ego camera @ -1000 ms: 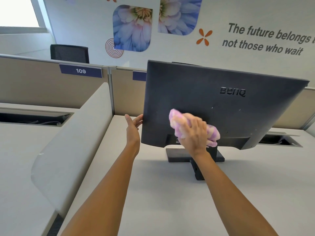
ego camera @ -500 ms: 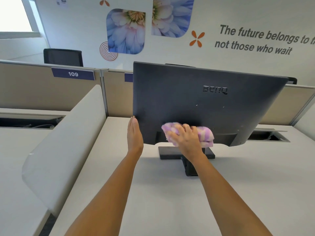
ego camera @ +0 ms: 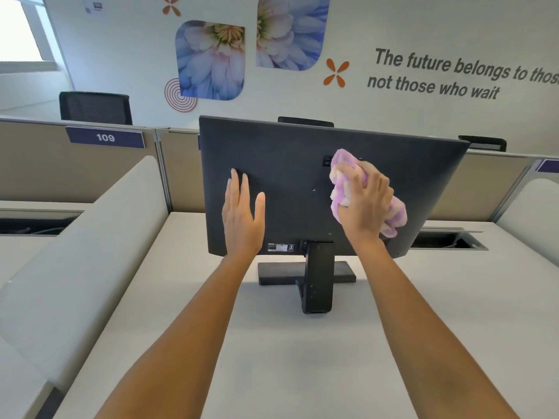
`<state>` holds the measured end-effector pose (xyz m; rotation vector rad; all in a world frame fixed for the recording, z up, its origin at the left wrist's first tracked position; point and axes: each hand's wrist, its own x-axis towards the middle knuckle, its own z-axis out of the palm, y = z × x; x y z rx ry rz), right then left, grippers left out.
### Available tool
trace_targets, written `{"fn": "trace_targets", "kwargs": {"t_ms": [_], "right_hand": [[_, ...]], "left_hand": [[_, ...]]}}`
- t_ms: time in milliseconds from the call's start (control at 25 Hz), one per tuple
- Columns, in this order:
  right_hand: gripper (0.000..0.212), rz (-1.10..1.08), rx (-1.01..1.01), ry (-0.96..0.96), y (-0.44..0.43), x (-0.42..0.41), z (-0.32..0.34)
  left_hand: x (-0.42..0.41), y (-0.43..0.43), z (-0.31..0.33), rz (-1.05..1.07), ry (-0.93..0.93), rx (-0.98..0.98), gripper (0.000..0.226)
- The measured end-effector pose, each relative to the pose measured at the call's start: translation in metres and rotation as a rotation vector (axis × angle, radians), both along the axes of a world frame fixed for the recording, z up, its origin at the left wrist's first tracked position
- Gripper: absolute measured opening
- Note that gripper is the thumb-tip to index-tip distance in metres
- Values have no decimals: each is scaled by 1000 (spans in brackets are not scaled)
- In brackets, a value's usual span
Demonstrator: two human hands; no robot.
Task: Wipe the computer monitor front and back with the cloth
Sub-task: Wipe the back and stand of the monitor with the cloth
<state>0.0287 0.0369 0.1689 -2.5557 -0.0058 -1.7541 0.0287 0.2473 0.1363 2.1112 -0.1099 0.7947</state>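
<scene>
Right hand (ego camera: 364, 204) has the lilac-and-cream cloth (ego camera: 343, 160) bunched up, fingers curled over it, and it's pressed to the back of the monitor (ego camera: 287, 164), right of centre frame. Left hand (ego camera: 242, 213) lies flat on the same panel towards its left side, fingers straight and only slightly spread, holding nothing.

And there's the change: a second ago the cloth was low on the panel, just above the stand (ego camera: 317, 276). Now it has climbed to the upper right of the back and covers most of the maker's lettering (ego camera: 326, 161). The left hand has shifted too, off the monitor's left edge and onto the face of the panel. It looks like a brace against the wiping pressure.

For the task, I'd say the back is well under way, with the lower middle done and the upper right in hand. The upper left and far right corner are probably still to come. The screen side faces away, so I can't judge it.

The monitor stands upright on the pale desk (ego camera: 302, 358).

Two open cable wells are sunk into the desks, one at right (ego camera: 453, 231) behind the monitor and one at far left (ego camera: 39, 210). Both are dark inside, perhaps with a cable in them, but I can't tell.
</scene>
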Motion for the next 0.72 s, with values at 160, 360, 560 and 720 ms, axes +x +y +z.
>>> {"fn": "trace_targets", "kwargs": {"t_ms": [160,360,560,720], "right_hand": [[59,-26,-223,57,-5,15,-25],[63,223,-572,382,-36,-5,-123],[58,193,-306,255,-72,-2,-88],[73,101,114,64,-78,8,-57]], "left_hand": [[13,-20,35,25,-137,241,55],[30,-40,75,25,-200,450,54],[45,-61,101,59,-195,531,51],[50,-85,107,79,-200,507,47]]}}
